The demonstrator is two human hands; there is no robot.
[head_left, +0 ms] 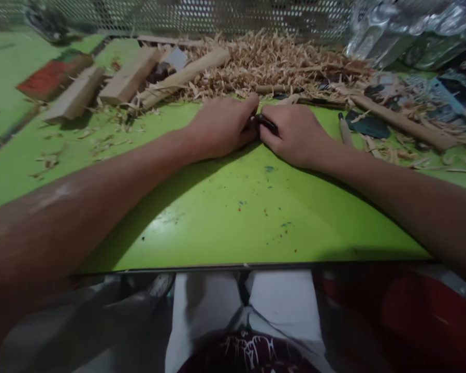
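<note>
Head view: I look down both forearms to the far middle of the bench.
Grip: my left hand (223,127) and right hand (295,134) are curled knuckle to knuckle, both closed around one small dark object (264,124) pinched between them; only a sliver of it shows.
Object position: it sits low at the green painted tabletop (233,207), just in front of the heap of pale wood shavings (279,65). I cannot tell whether it rests on the surface or is lifted clear.
Identity: too hidden and blurred to name; dark, narrow, possibly glossy.
Handling, my judgement: small and light, since fingertips alone contain it. It looks stiff rather than soft. If the sheen is real it may slip, so I would want a full finger wrap on its middle, not a tip pinch.
Hold point: the exposed centre between the thumbs is the only part I can see to take.
Near right: slim pale wooden-handled tool (345,132) just beside my right wrist; long round wooden dowel (402,122) further out.
Near left: pale turned wooden billet (184,77) and two rectangular pale wood blocks (130,77) well apart from my hands.
Back: perforated metal mesh panel (217,18) behind the shavings.
Surface: loose chips scattered left.
</note>
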